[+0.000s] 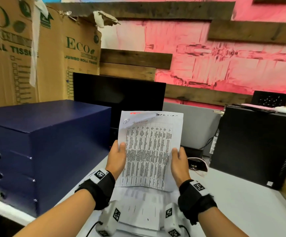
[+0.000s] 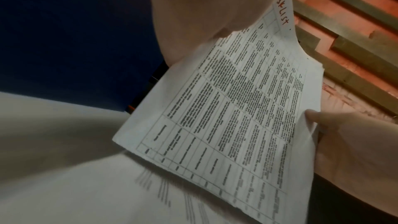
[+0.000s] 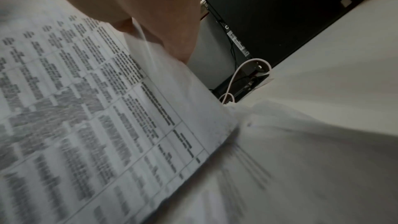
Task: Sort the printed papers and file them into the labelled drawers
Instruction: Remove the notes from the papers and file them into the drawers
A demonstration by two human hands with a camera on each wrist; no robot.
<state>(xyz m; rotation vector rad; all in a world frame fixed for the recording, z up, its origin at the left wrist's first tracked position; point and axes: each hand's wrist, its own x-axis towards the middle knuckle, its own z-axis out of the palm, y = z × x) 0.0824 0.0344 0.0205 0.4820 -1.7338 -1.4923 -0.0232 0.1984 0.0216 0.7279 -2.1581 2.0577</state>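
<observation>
A thin stack of printed table sheets (image 1: 149, 151) is held upright above the desk, red handwriting at its top edge. My left hand (image 1: 117, 157) grips its left edge, thumb on the front. My right hand (image 1: 179, 161) grips the right edge the same way. The sheets (image 2: 237, 117) show their table and the red word in the left wrist view; the right wrist view has them (image 3: 86, 108) blurred. More printed papers (image 1: 142, 207) lie flat on the desk below. The dark blue drawer unit (image 1: 41, 147) with several labelled drawers stands at left.
A black monitor (image 1: 120, 94) stands behind the held sheets. A black computer tower (image 1: 251, 146) sits at right, cables and a small device (image 1: 196, 164) beside it. Cardboard boxes (image 1: 36, 48) rise behind the drawer unit. The white desk (image 1: 241, 202) extends to the right.
</observation>
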